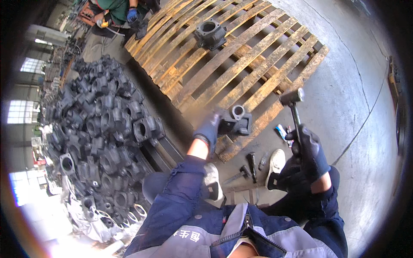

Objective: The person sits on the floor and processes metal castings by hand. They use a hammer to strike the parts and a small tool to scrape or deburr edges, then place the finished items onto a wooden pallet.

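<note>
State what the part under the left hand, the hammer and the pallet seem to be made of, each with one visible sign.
Part under the left hand: probably cast metal, dull dark grey, thick-walled with a bored hole. Hammer in the right hand: dark head, likely metal; handle material unclear. Pallet: bare wood, yellowish slats with visible grain.

co-worker [118, 10] cropped by top edge; left glove [209, 129] motion-blurred; floor tools [251, 165] indistinct

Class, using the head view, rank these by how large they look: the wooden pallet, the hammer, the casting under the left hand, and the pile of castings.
1. Wooden pallet
2. Pile of castings, nearly as large, but lens bending makes this unsure
3. Casting under the left hand
4. Hammer in the right hand
</note>
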